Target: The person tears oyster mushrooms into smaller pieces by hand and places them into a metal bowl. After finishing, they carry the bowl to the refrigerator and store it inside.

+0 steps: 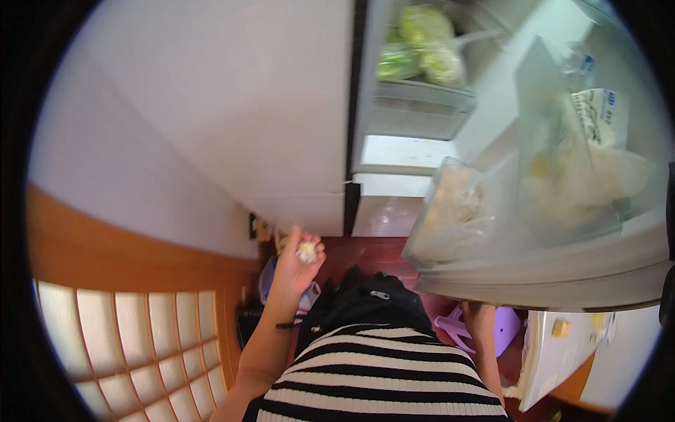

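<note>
My left hand (301, 266) is turned palm up, its fingers curled around a small pale yellow-white lump (307, 252), possibly a garlic bulb. It is in front of the closed white panel, low down. At the outer face of the open refrigerator door (527, 282), my right hand (477, 319) grips the edge; its fingertips are hidden behind the door. Clear door bins hold bagged food (459, 198) and a white packet with writing (601, 118). Inside the refrigerator, bagged green vegetables (427, 45) rest above a translucent drawer (422, 108).
A purple plastic stool (503, 329) stands beneath the door on the red floor (390, 258). At right is a white table (559, 358) bearing a small yellow block (562, 328). A wooden lattice door (158, 327) borders the left, with bags (269, 277) near its frame.
</note>
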Demonstrator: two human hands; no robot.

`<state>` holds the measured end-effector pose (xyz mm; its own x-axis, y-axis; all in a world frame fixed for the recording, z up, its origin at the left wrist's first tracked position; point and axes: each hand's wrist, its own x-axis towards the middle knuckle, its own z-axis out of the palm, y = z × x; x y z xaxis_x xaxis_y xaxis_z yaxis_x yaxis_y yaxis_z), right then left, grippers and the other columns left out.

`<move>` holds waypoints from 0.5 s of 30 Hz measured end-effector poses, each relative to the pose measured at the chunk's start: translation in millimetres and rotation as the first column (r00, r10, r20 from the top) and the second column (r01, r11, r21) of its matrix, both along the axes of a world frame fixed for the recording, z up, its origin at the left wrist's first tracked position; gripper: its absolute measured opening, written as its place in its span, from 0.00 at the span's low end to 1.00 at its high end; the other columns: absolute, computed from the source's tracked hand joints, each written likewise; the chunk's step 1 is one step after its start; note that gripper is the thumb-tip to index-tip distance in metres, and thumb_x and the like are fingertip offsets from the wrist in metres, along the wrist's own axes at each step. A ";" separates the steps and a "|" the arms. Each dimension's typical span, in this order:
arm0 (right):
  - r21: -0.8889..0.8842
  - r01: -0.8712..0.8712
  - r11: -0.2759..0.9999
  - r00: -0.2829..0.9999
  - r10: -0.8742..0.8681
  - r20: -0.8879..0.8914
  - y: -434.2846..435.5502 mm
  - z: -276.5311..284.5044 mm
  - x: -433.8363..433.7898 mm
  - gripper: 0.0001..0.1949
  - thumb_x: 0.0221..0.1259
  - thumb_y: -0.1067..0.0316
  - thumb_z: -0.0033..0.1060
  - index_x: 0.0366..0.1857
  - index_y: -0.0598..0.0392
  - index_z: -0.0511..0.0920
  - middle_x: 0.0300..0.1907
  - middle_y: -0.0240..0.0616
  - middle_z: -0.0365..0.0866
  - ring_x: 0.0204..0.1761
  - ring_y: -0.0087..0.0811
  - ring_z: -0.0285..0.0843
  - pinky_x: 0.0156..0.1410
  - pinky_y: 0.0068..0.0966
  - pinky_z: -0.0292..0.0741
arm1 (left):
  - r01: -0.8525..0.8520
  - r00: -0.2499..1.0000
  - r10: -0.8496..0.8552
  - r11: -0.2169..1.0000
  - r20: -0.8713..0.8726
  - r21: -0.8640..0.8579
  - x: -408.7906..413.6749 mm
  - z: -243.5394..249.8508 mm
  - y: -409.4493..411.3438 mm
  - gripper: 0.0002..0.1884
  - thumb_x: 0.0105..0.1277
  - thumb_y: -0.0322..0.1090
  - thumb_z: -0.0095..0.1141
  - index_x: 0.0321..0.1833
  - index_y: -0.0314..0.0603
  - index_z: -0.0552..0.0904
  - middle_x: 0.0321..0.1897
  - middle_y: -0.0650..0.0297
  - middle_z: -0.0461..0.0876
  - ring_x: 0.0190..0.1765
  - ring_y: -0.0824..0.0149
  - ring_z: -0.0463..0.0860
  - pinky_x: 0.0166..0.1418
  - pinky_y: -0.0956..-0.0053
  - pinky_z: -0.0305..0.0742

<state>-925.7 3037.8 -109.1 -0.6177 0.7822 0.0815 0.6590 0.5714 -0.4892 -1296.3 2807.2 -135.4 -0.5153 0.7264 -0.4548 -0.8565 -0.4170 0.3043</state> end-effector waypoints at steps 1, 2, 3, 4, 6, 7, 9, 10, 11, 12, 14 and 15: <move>-0.129 0.075 0.989 0.996 -0.069 0.052 -9.1 4.2 -14.1 0.10 0.58 0.67 0.68 0.37 0.64 0.82 0.36 0.57 0.85 0.39 0.59 0.83 0.47 0.46 0.79 | -0.030 0.999 0.029 1.000 0.022 0.008 1.0 12.9 -1.9 0.19 0.76 0.52 0.52 0.36 0.43 0.80 0.37 0.60 0.81 0.40 0.61 0.81 0.45 0.67 0.81; -0.116 0.021 0.993 0.996 -0.011 0.084 -20.2 1.9 -22.3 0.11 0.59 0.67 0.68 0.39 0.64 0.81 0.34 0.56 0.85 0.37 0.59 0.83 0.44 0.45 0.79 | -0.044 0.999 0.043 0.999 0.024 0.019 1.1 21.7 -8.4 0.19 0.76 0.52 0.52 0.37 0.42 0.81 0.38 0.58 0.82 0.41 0.60 0.82 0.46 0.66 0.81; -0.104 -0.034 0.994 0.993 0.046 0.112 -32.6 -2.9 -34.5 0.13 0.59 0.67 0.68 0.41 0.65 0.80 0.33 0.56 0.86 0.34 0.58 0.84 0.41 0.44 0.80 | -0.057 0.998 0.056 0.998 0.021 0.029 -1.6 27.2 -18.5 0.20 0.77 0.52 0.52 0.39 0.41 0.82 0.40 0.56 0.83 0.42 0.59 0.82 0.47 0.65 0.82; -0.161 -0.034 0.986 0.987 0.059 0.151 -41.6 3.4 -51.2 0.20 0.62 0.67 0.66 0.54 0.66 0.76 0.34 0.56 0.86 0.36 0.58 0.85 0.41 0.43 0.80 | -0.075 0.997 0.075 0.997 0.000 0.020 -0.7 30.9 -26.0 0.20 0.77 0.52 0.51 0.39 0.41 0.82 0.40 0.56 0.83 0.43 0.58 0.82 0.48 0.65 0.82; -0.359 -0.130 0.924 0.991 0.118 -0.056 -59.1 5.9 -81.5 0.24 0.64 0.66 0.65 0.61 0.67 0.71 0.37 0.58 0.86 0.38 0.56 0.86 0.43 0.41 0.81 | -0.104 0.994 0.105 0.994 -0.021 0.034 2.0 31.7 -43.6 0.20 0.78 0.52 0.49 0.42 0.41 0.83 0.42 0.55 0.83 0.46 0.57 0.83 0.50 0.64 0.82; -0.449 -0.181 0.875 0.980 0.125 -0.152 -66.1 4.7 -94.0 0.27 0.65 0.66 0.64 0.65 0.67 0.69 0.38 0.59 0.86 0.40 0.55 0.87 0.43 0.40 0.81 | -0.121 0.992 0.122 0.992 -0.030 0.027 2.9 32.2 -51.8 0.20 0.78 0.52 0.49 0.42 0.41 0.83 0.42 0.55 0.83 0.46 0.57 0.83 0.51 0.64 0.82; -0.481 -0.315 0.818 0.949 0.279 -0.147 -79.9 3.5 -111.1 0.25 0.67 0.67 0.62 0.65 0.66 0.71 0.45 0.58 0.86 0.44 0.45 0.89 0.47 0.32 0.81 | -0.143 0.989 0.143 0.990 -0.038 0.012 9.6 37.5 -68.4 0.20 0.78 0.52 0.48 0.43 0.41 0.83 0.44 0.55 0.83 0.47 0.57 0.83 0.53 0.63 0.81; -0.506 -0.394 0.767 0.918 0.347 -0.190 -88.0 3.1 -120.3 0.22 0.67 0.69 0.62 0.63 0.64 0.74 0.46 0.56 0.87 0.43 0.43 0.89 0.48 0.31 0.81 | -0.151 0.988 0.151 0.988 -0.032 0.024 13.7 37.4 -79.5 0.21 0.79 0.52 0.47 0.46 0.40 0.82 0.45 0.55 0.83 0.48 0.56 0.83 0.55 0.62 0.80; -0.523 -0.465 0.714 0.884 0.405 -0.233 -93.7 2.5 -128.2 0.20 0.66 0.70 0.63 0.61 0.63 0.77 0.47 0.53 0.87 0.43 0.40 0.89 0.48 0.30 0.81 | -0.167 0.985 0.168 0.986 -0.038 0.017 17.9 37.8 -86.8 0.21 0.79 0.52 0.46 0.46 0.40 0.82 0.46 0.55 0.83 0.48 0.56 0.83 0.55 0.62 0.80; -0.525 -0.518 0.676 0.854 0.448 -0.265 -95.1 0.5 -134.3 0.19 0.67 0.72 0.61 0.61 0.62 0.77 0.47 0.50 0.87 0.42 0.37 0.88 0.47 0.28 0.81 | -0.182 0.982 0.183 0.983 -0.045 0.011 22.7 38.8 -90.5 0.21 0.79 0.51 0.46 0.47 0.40 0.82 0.46 0.55 0.83 0.48 0.56 0.83 0.56 0.62 0.80; -0.523 -0.615 0.590 0.784 0.527 -0.328 -97.3 -2.3 -145.2 0.18 0.68 0.75 0.58 0.62 0.60 0.77 0.48 0.44 0.88 0.40 0.30 0.87 0.45 0.23 0.81 | -0.213 0.975 0.214 0.977 -0.064 0.016 33.7 40.0 -98.0 0.20 0.79 0.51 0.44 0.48 0.40 0.81 0.47 0.54 0.83 0.49 0.56 0.83 0.57 0.62 0.80; -0.525 -0.637 0.565 0.767 0.531 -0.360 -99.3 1.5 -150.7 0.17 0.68 0.75 0.59 0.60 0.59 0.78 0.48 0.45 0.88 0.40 0.32 0.88 0.46 0.24 0.81 | -0.229 0.970 0.230 0.973 -0.077 0.027 40.1 40.4 -101.4 0.20 0.80 0.51 0.44 0.49 0.40 0.81 0.48 0.54 0.83 0.49 0.57 0.83 0.57 0.62 0.80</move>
<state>-1076.4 2938.5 -107.7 -0.9783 0.1651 -0.1251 0.1783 0.3633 -0.9144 -1256.2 2705.9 -95.1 -0.7029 0.5922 -0.3939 -0.7108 -0.6058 0.3575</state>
